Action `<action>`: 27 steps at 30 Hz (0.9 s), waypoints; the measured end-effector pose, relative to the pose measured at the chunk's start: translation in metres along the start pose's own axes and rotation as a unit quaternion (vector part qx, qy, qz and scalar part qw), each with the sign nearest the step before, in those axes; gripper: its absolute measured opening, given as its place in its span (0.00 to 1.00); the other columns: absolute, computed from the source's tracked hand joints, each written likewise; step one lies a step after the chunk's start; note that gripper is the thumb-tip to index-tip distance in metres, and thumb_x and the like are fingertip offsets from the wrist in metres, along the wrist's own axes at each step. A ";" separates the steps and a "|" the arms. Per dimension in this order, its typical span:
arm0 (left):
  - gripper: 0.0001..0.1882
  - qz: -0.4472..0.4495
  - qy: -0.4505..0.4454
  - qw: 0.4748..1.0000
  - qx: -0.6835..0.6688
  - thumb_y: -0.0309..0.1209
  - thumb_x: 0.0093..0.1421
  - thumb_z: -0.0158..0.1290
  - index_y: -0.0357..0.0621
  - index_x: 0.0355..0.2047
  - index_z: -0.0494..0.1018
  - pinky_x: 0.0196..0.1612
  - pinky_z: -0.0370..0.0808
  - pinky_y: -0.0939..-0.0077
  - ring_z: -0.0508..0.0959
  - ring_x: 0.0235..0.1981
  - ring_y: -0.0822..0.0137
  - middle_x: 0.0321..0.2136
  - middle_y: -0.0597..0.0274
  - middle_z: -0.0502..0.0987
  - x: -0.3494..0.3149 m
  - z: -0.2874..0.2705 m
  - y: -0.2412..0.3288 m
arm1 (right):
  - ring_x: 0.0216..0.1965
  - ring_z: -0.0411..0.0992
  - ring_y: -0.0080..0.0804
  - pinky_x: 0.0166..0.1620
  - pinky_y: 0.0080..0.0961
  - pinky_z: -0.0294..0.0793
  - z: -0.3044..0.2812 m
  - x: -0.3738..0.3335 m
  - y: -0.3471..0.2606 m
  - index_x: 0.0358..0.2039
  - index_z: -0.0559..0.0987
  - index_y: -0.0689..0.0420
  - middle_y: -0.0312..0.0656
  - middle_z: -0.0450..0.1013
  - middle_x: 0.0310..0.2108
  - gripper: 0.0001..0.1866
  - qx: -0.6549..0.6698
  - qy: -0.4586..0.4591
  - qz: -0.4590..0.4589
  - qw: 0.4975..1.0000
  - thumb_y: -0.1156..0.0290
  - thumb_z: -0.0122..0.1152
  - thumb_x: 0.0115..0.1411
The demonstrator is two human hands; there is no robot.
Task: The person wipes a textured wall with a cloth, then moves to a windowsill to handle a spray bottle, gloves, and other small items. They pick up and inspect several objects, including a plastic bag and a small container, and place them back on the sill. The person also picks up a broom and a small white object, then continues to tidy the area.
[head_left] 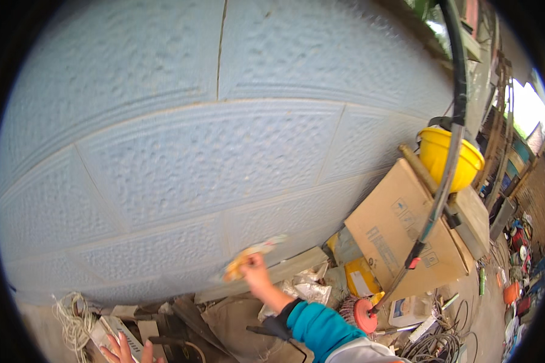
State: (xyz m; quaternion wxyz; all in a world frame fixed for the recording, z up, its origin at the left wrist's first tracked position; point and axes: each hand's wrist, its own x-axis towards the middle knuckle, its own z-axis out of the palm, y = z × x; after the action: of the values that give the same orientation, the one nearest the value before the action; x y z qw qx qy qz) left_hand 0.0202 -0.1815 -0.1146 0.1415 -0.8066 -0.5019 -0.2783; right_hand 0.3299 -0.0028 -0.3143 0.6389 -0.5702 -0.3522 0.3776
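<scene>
Pinched in the fingers of my right hand [258, 273] is a crumpled yellow-brown piece [238, 264], perhaps a wrapper or cloth; motion smears it. A pale, multicoloured streak extends from it toward the upper right. This hand is held out in front of the lower part of a light blue textured wall [206, 163]; whether it touches the wall I cannot tell. A teal sleeve covers that forearm. At the lower left edge, my left hand [126, 352] shows only its fingers, spread apart and holding nothing, near a white slotted object [110, 331].
A large cardboard box [399, 227] leans at the right, beside a yellow hard hat [451, 158]. A dark pole [430, 227] runs down to a round red brush [360, 313]. Silvery wrappers [312, 284], coiled cable [436, 348] and bundled cord [75, 320] litter the floor along the wall.
</scene>
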 end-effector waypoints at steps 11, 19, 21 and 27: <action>0.21 -0.028 0.084 0.995 -0.038 0.32 0.54 0.52 0.49 0.51 0.72 0.60 0.41 0.33 0.54 0.61 0.36 0.59 0.38 0.58 -0.008 -0.012 -0.017 | 0.39 0.70 0.39 0.32 0.36 0.75 -0.042 0.047 -0.027 0.41 0.68 0.53 0.46 0.68 0.38 0.14 0.225 0.170 0.180 0.942 0.83 0.49 0.55; 0.24 0.009 -0.025 0.993 -0.117 0.30 0.52 0.54 0.46 0.52 0.69 0.60 0.41 0.33 0.53 0.61 0.34 0.59 0.40 0.58 0.079 -0.105 -0.005 | 0.27 0.71 0.34 0.25 0.30 0.73 -0.047 0.027 -0.174 0.47 0.68 0.60 0.44 0.70 0.36 0.15 0.154 0.246 0.173 0.941 0.75 0.48 0.59; 0.22 -0.004 -0.061 0.994 -0.093 0.29 0.53 0.53 0.43 0.50 0.69 0.60 0.42 0.33 0.54 0.61 0.34 0.59 0.39 0.58 0.105 -0.147 -0.010 | 0.35 0.71 0.32 0.33 0.28 0.73 -0.050 0.020 -0.226 0.51 0.67 0.63 0.44 0.70 0.41 0.18 0.149 0.263 0.095 0.948 0.75 0.47 0.60; 0.26 0.018 -0.138 0.990 -0.030 0.30 0.53 0.54 0.43 0.54 0.66 0.61 0.43 0.34 0.53 0.61 0.34 0.60 0.40 0.56 0.185 -0.262 -0.018 | 0.57 0.60 0.34 0.58 0.26 0.59 -0.075 0.057 -0.433 0.60 0.57 0.65 0.47 0.59 0.59 0.26 0.175 0.295 -0.089 0.935 0.76 0.44 0.61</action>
State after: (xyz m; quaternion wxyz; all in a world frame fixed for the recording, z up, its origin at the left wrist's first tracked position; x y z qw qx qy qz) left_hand -0.0129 -0.1710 0.2050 0.0517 -0.8501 -0.4933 -0.1770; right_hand 0.4577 -0.0152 0.1100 0.8346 -0.5017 -0.1257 0.1896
